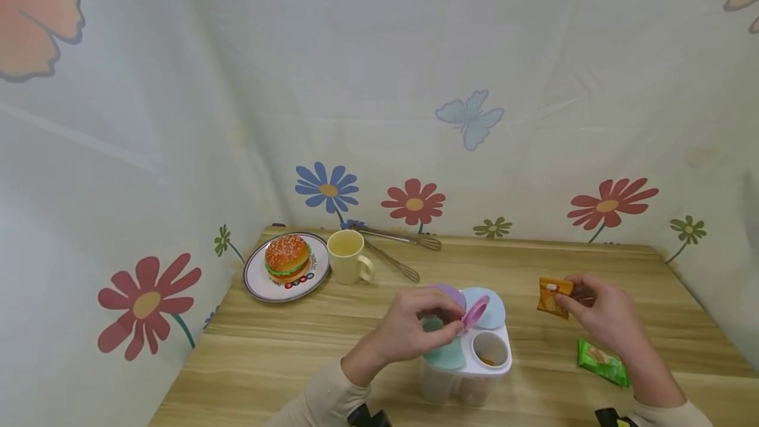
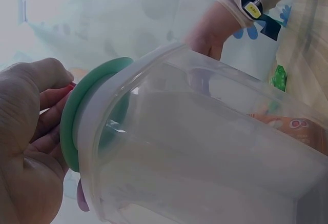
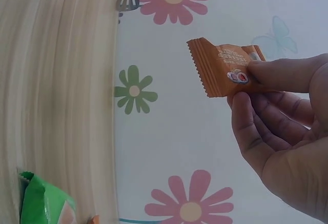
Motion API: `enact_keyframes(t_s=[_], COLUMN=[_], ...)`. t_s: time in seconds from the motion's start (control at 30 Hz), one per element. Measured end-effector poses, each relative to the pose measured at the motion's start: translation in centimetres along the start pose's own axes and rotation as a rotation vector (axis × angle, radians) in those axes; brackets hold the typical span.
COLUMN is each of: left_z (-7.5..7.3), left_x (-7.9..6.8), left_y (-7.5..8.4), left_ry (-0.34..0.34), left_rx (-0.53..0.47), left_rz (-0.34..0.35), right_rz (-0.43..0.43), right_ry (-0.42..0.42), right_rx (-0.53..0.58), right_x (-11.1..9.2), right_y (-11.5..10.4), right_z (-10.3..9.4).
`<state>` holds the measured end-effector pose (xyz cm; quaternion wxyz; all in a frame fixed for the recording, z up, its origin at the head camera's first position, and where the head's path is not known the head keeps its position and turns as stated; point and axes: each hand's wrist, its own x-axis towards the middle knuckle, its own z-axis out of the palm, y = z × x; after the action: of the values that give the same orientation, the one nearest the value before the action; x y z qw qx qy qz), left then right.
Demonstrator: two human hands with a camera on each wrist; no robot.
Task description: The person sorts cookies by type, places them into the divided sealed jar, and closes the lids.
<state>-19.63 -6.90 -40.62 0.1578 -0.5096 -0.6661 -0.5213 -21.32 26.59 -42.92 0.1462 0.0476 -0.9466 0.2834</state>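
Observation:
In the head view a white-topped clear container [image 1: 468,371] has round compartments with purple, blue and green lids. My left hand [image 1: 409,325] reaches over the green lid [image 1: 449,356] and pinches the pink lid [image 1: 476,312], which is tilted up beside the uncovered compartment [image 1: 491,350]. Something orange lies inside that compartment; through the clear wall in the left wrist view it shows as an orange packet [image 2: 302,130]. To the right, my right hand [image 1: 605,312] holds a small orange snack packet [image 3: 230,70] between thumb and fingers, above the table.
A green snack packet [image 1: 601,362] lies on the wooden table [image 1: 273,364] under my right forearm. Farther left are a plate [image 1: 256,277] with a toy burger [image 1: 287,257], a yellow mug [image 1: 346,259] and metal whisks [image 1: 403,271]. A flowered curtain [image 1: 367,84] closes off the back and sides.

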Motion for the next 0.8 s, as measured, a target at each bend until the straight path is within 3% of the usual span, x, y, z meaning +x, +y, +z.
enact_keyframes(t_s=[0.47,0.8], left_z=[0.1,0.9], left_x=[-0.1,-1.2], left_y=[-0.2,-3.3], left_ry=[-0.003,0.007], left_rx=[0.0,-0.017], left_rz=[-0.01,0.006], right_rz=[-0.063,-0.095], right_ry=[0.07,0.092], right_rx=[0.032,0.055], right_x=[-0.9,-1.3], right_y=[-1.7,-3.1], right_z=[-0.3,-0.7])
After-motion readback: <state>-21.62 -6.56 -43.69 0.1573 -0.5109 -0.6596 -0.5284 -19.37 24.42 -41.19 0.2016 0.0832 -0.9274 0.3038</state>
